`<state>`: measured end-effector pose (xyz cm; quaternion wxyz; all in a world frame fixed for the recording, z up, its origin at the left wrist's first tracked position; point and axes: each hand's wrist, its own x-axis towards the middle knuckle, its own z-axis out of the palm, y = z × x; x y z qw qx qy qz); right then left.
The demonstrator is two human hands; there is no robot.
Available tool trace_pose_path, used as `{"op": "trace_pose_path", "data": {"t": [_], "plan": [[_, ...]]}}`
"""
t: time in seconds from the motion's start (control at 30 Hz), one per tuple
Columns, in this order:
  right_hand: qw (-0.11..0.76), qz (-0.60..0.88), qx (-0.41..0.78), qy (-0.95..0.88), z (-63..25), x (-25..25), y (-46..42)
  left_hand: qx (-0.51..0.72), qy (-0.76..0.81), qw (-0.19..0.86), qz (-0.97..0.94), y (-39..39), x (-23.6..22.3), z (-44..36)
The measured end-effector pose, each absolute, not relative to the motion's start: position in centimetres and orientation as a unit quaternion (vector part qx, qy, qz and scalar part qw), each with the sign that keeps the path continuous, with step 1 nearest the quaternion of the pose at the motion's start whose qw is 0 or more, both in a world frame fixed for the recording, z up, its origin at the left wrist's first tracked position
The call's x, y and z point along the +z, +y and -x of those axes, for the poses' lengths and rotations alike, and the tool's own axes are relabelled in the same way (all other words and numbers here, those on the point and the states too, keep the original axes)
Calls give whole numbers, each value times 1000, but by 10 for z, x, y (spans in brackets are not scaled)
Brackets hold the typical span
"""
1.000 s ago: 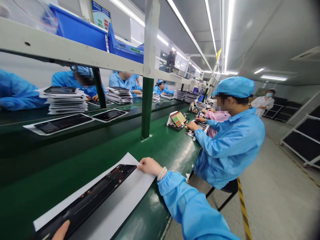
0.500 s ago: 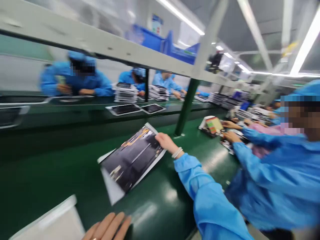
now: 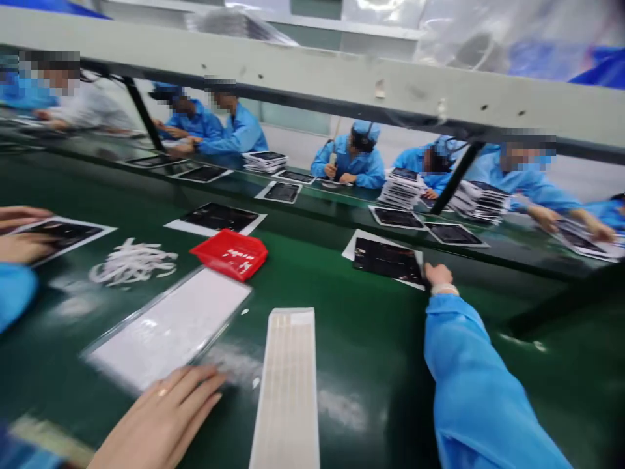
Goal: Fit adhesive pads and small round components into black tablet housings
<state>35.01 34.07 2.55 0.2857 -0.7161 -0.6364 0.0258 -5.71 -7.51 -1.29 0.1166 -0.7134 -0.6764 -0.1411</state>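
Note:
My right hand (image 3: 438, 275), reaching far forward, has its fingers closed on the right edge of a black tablet panel (image 3: 385, 258) that lies on a white paper sheet (image 3: 352, 245). My left hand (image 3: 168, 412) is open and palm down near the front of the bench, fingers stretched out. Just beyond it lies a clear plastic sleeve with a white sheet in it (image 3: 170, 326). Between my hands is a long pale strip sheet (image 3: 289, 384). A red plastic tray (image 3: 232, 254) touches the far end of the sleeve.
A heap of white strips (image 3: 134, 262) lies left of the tray. Another black panel on paper (image 3: 217, 217) is behind it. A co-worker's hands (image 3: 24, 238) work at far left. Across the bench are stacked panels (image 3: 403, 187) and several people in blue. A shelf beam (image 3: 312, 68) crosses above.
The view has swung left. My right hand has carried the black tablet panel and its paper forward and lowered them onto the bench. My left hand has come off the panel and lies open.

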Motion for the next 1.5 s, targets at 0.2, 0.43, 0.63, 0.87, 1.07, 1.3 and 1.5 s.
{"op": "trace_pose_path", "data": {"t": [0.2, 0.43, 0.63, 0.87, 1.07, 1.3, 1.5], "plan": [[354, 674, 14, -649, -324, -4, 293, -93, -691, 39, 716, -27, 21, 71], [336, 229, 15, -914, -236, -18, 123, -87, -703, 14, 705, 29, -33, 51], [62, 30, 76, -995, -201, -4, 54, -108, -666, -31, 737, -7, -38, 30], [76, 190, 100, -974, -235, 2, 76, -280, -585, -108, 754, -70, -40, 22], [56, 152, 100, -982, -208, 11, 30, -392, -652, -4, 650, -76, -44, 51], [30, 144, 68, -987, -201, 9, 14, -276, -689, 174, 647, -118, -42, 68], [84, 203, 56, -974, -188, 21, -13, -224, -708, 180, 645, -124, -54, 65]]}}
